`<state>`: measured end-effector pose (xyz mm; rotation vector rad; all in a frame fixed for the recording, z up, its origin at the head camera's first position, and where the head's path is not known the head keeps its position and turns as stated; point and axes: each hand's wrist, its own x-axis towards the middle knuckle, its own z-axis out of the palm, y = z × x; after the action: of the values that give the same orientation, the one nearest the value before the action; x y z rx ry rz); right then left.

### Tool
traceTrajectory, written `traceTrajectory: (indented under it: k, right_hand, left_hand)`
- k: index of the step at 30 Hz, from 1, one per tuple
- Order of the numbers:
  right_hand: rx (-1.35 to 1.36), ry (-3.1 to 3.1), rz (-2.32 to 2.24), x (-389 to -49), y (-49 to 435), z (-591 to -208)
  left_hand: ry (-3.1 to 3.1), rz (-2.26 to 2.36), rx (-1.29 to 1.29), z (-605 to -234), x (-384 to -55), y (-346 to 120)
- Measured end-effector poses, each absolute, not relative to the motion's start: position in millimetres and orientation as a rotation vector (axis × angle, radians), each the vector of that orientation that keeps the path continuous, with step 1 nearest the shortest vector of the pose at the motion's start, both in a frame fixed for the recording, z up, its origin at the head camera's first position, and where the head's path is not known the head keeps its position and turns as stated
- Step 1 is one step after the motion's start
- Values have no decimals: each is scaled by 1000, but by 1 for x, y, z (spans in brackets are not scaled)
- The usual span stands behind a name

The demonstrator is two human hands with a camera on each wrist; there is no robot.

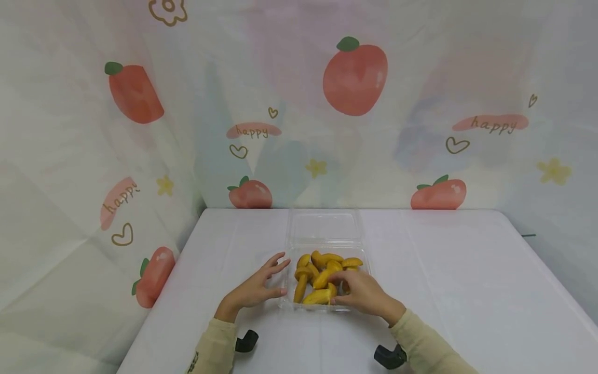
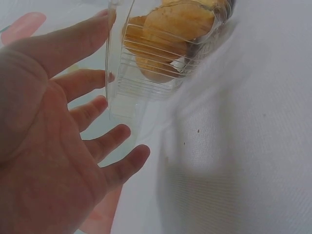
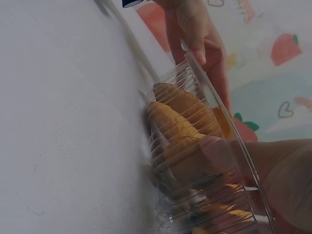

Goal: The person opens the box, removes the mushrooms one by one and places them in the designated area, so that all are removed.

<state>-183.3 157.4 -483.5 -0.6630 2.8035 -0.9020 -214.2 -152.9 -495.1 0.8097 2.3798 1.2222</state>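
A clear plastic clamshell box [image 1: 290, 306] stands on the table with its lid [image 1: 325, 227] folded back. Several yellow mushrooms [image 1: 301, 285] lie in it. My right hand [image 1: 369, 293] reaches over the right side into the box, thumb and fingers around the cap end of a mushroom [image 1: 317, 297] at the front. Through the ribbed wall in the right wrist view, the thumb presses against a mushroom [image 3: 173, 124]. Beside the left wall is my left hand [image 1: 252, 288], fingers spread. Its thumb and a fingertip are at the rim in the left wrist view, holding nothing.
A white cloth covers the table [image 1: 444, 275]. Behind it and at the left hangs a printed curtain [image 1: 299, 104] with fruit and hearts. Black curved pieces [image 1: 247, 341] sit by both wrists.
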Motion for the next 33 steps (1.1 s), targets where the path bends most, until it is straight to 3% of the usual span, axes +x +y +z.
traceTrajectory:
  k: [33]
  right_hand:
    - [-748,2522,-1705,-185,174,-470]
  left_hand:
    - [2390,1196,793,-496,-215,-152]
